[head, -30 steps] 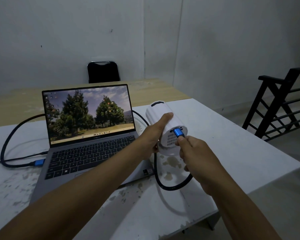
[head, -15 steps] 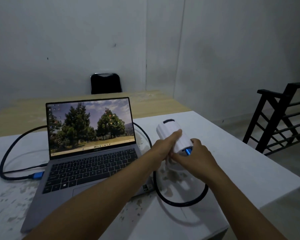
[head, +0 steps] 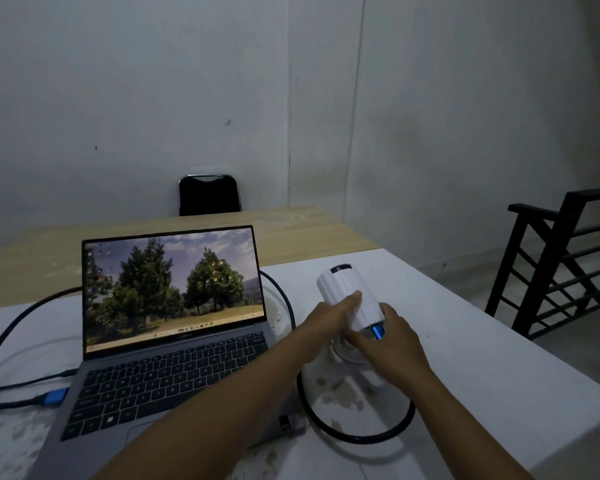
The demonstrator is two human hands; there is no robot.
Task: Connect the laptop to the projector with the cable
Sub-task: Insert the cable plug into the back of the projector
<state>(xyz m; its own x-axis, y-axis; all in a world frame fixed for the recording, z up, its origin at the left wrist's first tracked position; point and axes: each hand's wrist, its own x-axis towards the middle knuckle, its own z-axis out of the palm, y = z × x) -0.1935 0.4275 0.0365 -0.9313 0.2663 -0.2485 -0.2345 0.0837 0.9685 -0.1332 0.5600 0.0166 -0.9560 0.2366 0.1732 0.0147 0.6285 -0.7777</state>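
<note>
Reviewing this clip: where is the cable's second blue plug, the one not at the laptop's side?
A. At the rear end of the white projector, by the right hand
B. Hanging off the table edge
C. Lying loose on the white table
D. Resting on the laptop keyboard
A: the blue plug sits at the rear end of the white projector, beside the right hand, while the left hand holds the body.

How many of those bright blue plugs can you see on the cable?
2. One blue plug sits at the laptop's left edge; the other blue plug is at the back of the white projector, beside the right hand. None seem hidden.
</note>
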